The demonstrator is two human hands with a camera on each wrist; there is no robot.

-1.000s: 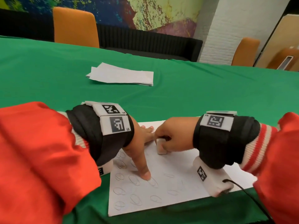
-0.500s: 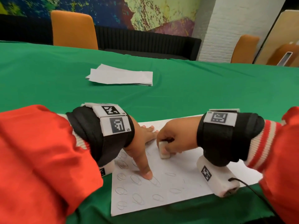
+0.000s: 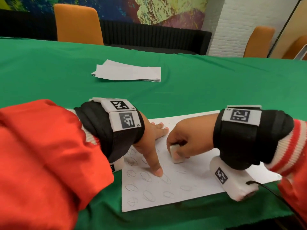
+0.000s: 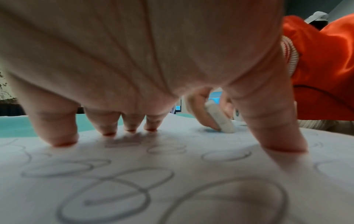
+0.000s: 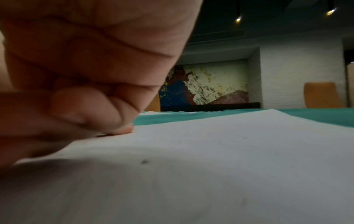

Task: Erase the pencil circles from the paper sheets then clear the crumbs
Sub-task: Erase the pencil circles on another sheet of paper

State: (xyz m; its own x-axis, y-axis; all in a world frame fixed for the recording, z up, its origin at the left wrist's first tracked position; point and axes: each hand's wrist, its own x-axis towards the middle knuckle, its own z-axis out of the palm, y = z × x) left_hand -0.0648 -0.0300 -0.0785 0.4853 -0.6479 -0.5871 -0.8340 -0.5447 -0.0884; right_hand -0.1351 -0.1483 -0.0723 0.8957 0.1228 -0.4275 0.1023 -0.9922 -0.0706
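A white paper sheet (image 3: 196, 178) with several pencil circles (image 3: 147, 176) lies on the green cloth near the front edge. My left hand (image 3: 152, 138) presses on it with spread straight fingers, the thumb tip (image 3: 157, 171) down among the circles. In the left wrist view the fingertips (image 4: 63, 139) all touch the paper (image 4: 172, 189). My right hand (image 3: 187, 138) pinches a white eraser (image 3: 176, 155) with its lower end on the sheet, just right of the left thumb. The eraser (image 4: 220, 119) shows tilted in the left wrist view. The right wrist view shows curled fingers (image 5: 86, 106) above the paper (image 5: 210, 166).
A stack of white sheets (image 3: 127, 72) lies farther back on the green table (image 3: 216, 80). Orange chairs (image 3: 78, 24) stand behind the table. A small dark crumb (image 5: 144, 161) lies on the paper. A black cable (image 3: 274, 196) trails from the right wrist camera.
The right hand has slid the eraser toward me and slightly right across the sheet. The left hand has stayed pressed in the same place.
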